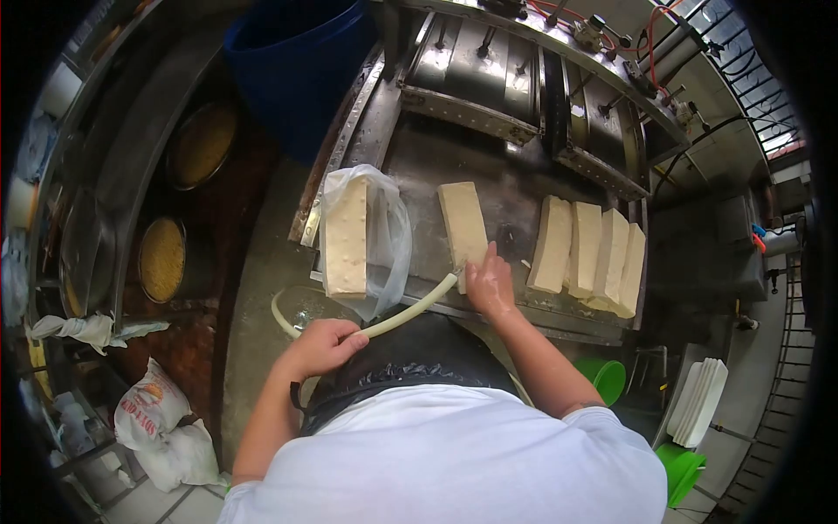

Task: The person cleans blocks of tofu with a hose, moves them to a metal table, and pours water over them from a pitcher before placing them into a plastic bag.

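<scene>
A pale hose (401, 316) curves across the front of the metal table. My left hand (327, 347) is closed around it. Near the hose's end, my right hand (491, 281) touches the lower end of a cream-coloured block (463, 218), index finger extended; whether it also grips the hose end cannot be made out. Left of that block, another long block (346, 236) lies on a clear plastic bag (395, 236). Several more blocks (550, 244) lie side by side at the right of the table.
Metal press frames (476, 74) stand at the back of the steel table (410, 157). A blue barrel (292, 79) is behind left. Round containers of yellowish material (163, 259) and white sacks (153, 406) are at left; green containers (602, 377) are at lower right.
</scene>
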Demonstrator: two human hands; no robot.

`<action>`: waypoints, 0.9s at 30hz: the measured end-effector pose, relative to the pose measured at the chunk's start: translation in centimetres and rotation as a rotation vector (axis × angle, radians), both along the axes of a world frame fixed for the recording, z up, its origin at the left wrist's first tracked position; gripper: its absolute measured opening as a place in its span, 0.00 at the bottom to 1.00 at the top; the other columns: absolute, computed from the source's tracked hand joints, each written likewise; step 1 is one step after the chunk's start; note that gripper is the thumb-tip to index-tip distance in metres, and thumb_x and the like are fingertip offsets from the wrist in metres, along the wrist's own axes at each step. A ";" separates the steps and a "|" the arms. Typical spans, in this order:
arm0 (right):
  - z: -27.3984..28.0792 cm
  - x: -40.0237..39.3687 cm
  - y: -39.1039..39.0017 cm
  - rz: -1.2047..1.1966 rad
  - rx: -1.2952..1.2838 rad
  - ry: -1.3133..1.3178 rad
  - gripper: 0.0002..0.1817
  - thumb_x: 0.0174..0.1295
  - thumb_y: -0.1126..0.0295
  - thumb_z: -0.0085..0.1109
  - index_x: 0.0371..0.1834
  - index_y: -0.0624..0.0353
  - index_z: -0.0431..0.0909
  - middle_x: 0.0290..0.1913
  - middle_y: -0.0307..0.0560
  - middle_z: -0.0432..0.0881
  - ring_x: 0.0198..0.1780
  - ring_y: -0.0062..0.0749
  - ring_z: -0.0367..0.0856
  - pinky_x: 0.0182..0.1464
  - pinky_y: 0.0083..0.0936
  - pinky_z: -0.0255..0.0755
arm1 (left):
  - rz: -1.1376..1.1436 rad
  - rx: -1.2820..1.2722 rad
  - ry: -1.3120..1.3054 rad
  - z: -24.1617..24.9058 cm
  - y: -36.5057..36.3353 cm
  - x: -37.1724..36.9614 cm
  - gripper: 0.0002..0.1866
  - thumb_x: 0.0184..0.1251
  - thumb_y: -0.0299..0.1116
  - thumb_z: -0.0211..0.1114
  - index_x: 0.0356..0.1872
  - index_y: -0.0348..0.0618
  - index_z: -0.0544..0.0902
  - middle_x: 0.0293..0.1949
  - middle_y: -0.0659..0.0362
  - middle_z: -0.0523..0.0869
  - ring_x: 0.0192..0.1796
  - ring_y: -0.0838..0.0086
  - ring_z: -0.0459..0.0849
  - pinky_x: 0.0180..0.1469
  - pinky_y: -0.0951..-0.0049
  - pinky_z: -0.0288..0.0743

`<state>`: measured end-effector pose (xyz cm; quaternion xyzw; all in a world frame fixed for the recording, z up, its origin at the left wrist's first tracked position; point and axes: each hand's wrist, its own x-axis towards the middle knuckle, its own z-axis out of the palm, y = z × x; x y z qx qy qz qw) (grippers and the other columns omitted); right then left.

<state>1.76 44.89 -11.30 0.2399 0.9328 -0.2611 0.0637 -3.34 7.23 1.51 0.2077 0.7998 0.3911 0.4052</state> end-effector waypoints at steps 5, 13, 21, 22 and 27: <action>1.1 -6.9 -0.9 0.108 0.222 0.087 0.53 0.69 0.53 0.67 0.90 0.66 0.50 0.79 0.73 0.66 0.75 0.69 0.70 0.74 0.60 0.71 | 0.018 0.017 0.020 -0.3 -0.1 -0.3 0.20 0.80 0.47 0.68 0.40 0.36 0.89 0.30 0.50 0.87 0.34 0.63 0.84 0.40 0.61 0.77; 1.5 -16.2 0.1 0.208 0.179 -0.002 0.57 0.66 0.50 0.71 0.93 0.56 0.48 0.82 0.66 0.67 0.79 0.63 0.68 0.79 0.53 0.69 | 0.089 0.043 0.036 0.0 0.7 0.1 0.20 0.81 0.47 0.68 0.40 0.37 0.89 0.30 0.51 0.86 0.33 0.65 0.82 0.40 0.61 0.77; 1.6 -11.5 1.4 0.315 0.049 0.098 0.63 0.60 0.46 0.77 0.90 0.67 0.51 0.80 0.68 0.70 0.80 0.64 0.69 0.81 0.50 0.67 | 0.038 -0.007 0.029 0.8 1.2 -0.1 0.20 0.80 0.47 0.68 0.41 0.36 0.89 0.30 0.50 0.86 0.33 0.64 0.83 0.40 0.61 0.77; 1.9 -9.8 1.2 0.311 0.053 0.100 0.63 0.60 0.46 0.77 0.90 0.67 0.51 0.80 0.68 0.70 0.80 0.64 0.69 0.81 0.50 0.67 | 0.034 -0.004 0.031 0.7 1.1 -0.2 0.20 0.80 0.47 0.68 0.41 0.36 0.89 0.30 0.50 0.86 0.33 0.64 0.83 0.40 0.61 0.77; 2.2 -2.7 1.1 0.087 0.128 -0.064 0.50 0.54 0.51 0.79 0.75 0.69 0.67 0.64 0.65 0.78 0.69 0.66 0.76 0.74 0.53 0.73 | 0.026 -0.034 0.043 -0.4 0.3 0.0 0.19 0.80 0.46 0.68 0.40 0.36 0.89 0.30 0.49 0.86 0.33 0.62 0.84 0.39 0.60 0.77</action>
